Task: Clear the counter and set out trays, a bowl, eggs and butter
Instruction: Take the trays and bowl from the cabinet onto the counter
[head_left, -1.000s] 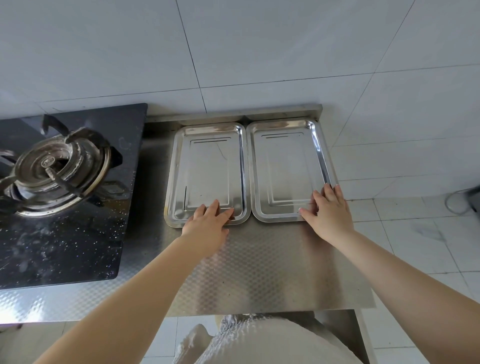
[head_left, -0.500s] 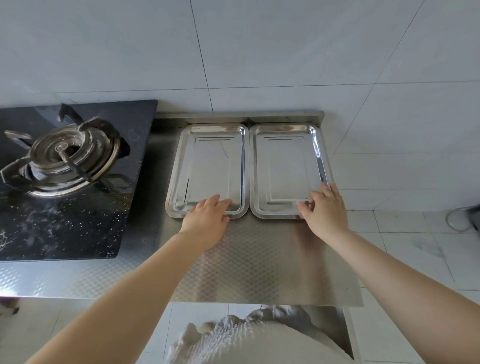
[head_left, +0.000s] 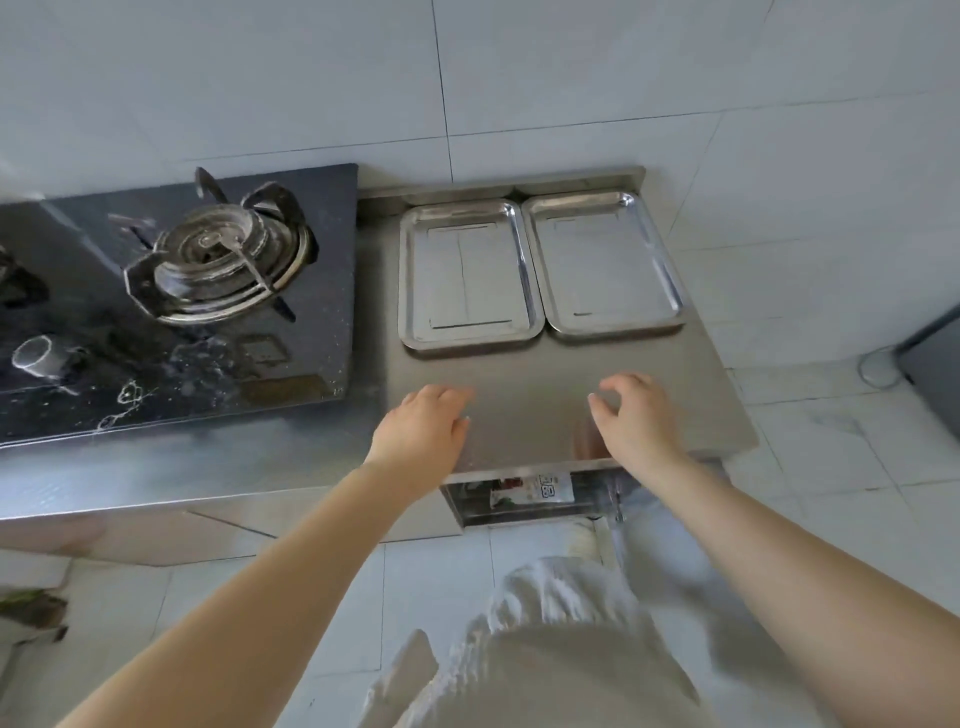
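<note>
Two empty steel trays lie side by side at the back of the steel counter: the left tray and the right tray. My left hand hovers over the counter's front part, fingers loosely bent, holding nothing. My right hand hovers beside it, fingers loosely curled and empty. Both hands are a short way in front of the trays and touch neither. No bowl, eggs or butter are in view.
A black glass gas hob with a burner lies left of the trays. A tiled wall runs behind. The counter ends just right of the right tray. A shelf below holds a packet. Tiled floor lies beneath.
Both hands have let go of the trays' near rims and pulled back toward me over the counter. The view has tilted down, showing the shelf and floor.
</note>
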